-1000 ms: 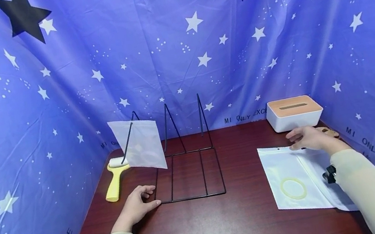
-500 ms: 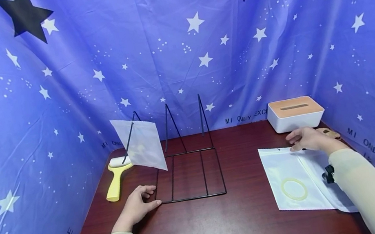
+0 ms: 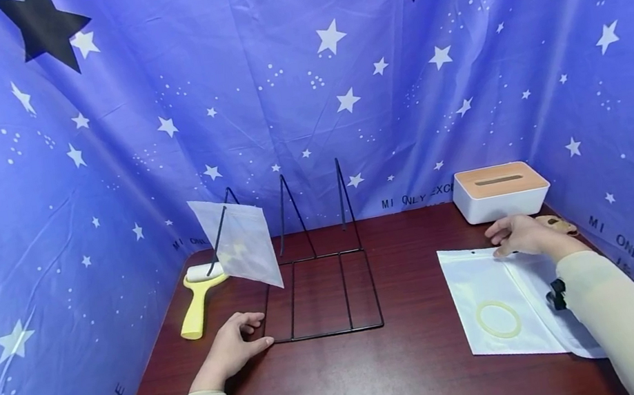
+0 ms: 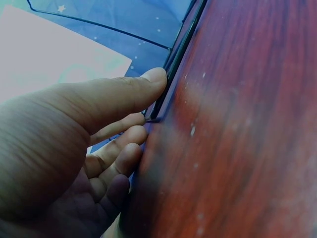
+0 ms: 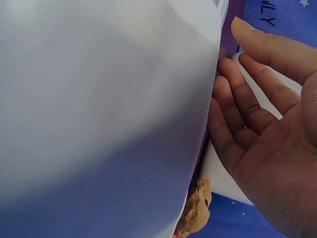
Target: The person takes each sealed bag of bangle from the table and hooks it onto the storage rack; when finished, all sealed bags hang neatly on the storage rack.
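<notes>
My left hand rests at the front left corner of a black wire rack, thumb against the front bar and loosely bent fingers beside the left bar. A white zip bag hangs tilted on the rack's left upright, something yellowish faintly showing in it. At the right, my right hand lies at the far edge of a white zip bag lying on the table, with a pale yellow ring on its near half. In the right wrist view the fingers are relaxed right along the bag's edge.
Behind the rack's left side lies a lint roller with a yellow handle. A white tissue box with a wooden lid stands at the back right, a small brown object beside it. Starry blue curtains surround the table.
The hanging bag has turned slightly on its upright, its left edge swinging to the right. Both hands keep their places; the head view has shifted a little.
</notes>
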`<state>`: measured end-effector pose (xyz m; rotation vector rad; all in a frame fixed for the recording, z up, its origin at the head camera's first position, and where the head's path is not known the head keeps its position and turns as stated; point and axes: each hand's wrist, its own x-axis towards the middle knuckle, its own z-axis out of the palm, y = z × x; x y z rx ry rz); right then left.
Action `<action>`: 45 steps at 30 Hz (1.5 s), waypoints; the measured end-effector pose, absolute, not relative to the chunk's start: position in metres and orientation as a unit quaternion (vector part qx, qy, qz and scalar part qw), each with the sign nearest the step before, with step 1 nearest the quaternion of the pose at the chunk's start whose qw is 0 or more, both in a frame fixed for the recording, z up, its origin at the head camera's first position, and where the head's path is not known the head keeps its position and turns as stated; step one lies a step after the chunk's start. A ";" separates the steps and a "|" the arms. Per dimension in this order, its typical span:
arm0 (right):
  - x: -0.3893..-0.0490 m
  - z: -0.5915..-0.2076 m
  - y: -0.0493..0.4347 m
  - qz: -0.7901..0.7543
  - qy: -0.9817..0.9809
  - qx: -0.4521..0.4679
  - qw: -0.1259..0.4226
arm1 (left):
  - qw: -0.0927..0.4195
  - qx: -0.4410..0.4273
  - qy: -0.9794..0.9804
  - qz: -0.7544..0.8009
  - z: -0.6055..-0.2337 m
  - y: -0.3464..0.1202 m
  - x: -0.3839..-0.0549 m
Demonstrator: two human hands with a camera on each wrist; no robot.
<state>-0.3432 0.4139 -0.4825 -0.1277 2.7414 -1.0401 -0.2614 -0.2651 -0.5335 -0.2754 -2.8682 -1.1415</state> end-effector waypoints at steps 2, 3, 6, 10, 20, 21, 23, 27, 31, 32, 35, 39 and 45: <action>-0.344 -0.484 0.415 -0.349 0.931 -0.037 0.101 | 0.021 -0.088 -0.926 -0.367 -0.534 -0.265 -0.262; -0.345 -0.485 0.415 -0.348 0.932 -0.034 0.101 | 0.022 -0.088 -0.926 -0.367 -0.534 -0.265 -0.262; -0.346 -0.486 0.416 -0.345 0.932 -0.033 0.102 | 0.023 -0.089 -0.926 -0.366 -0.533 -0.265 -0.261; -0.347 -0.487 0.417 -0.340 0.934 -0.023 0.104 | 0.024 -0.091 -0.925 -0.368 -0.532 -0.263 -0.260; -0.349 -0.486 0.414 -0.329 0.938 0.000 0.107 | 0.031 -0.098 -0.925 -0.365 -0.531 -0.263 -0.260; -0.349 -0.487 0.414 -0.329 0.938 -0.001 0.106 | 0.029 -0.095 -0.925 -0.366 -0.531 -0.263 -0.260; -0.350 -0.488 0.414 -0.330 0.938 -0.004 0.104 | 0.024 -0.092 -0.926 -0.366 -0.531 -0.263 -0.261; -0.351 -0.489 0.414 -0.324 0.940 -0.009 0.104 | 0.022 -0.091 -0.926 -0.366 -0.532 -0.264 -0.261; -0.350 -0.487 0.413 -0.305 0.947 -0.013 0.102 | 0.022 -0.091 -0.926 -0.367 -0.532 -0.264 -0.261; -0.350 -0.487 0.414 -0.302 0.948 -0.012 0.103 | 0.022 -0.092 -0.926 -0.367 -0.532 -0.264 -0.262; -0.351 -0.487 0.415 -0.303 0.947 -0.009 0.107 | 0.021 -0.092 -0.925 -0.368 -0.532 -0.264 -0.262; -0.351 -0.488 0.416 -0.311 0.945 -0.010 0.106 | 0.023 -0.092 -0.925 -0.369 -0.532 -0.264 -0.262; -0.349 -0.487 0.414 -0.318 0.943 -0.011 0.101 | 0.023 -0.092 -0.925 -0.368 -0.531 -0.264 -0.261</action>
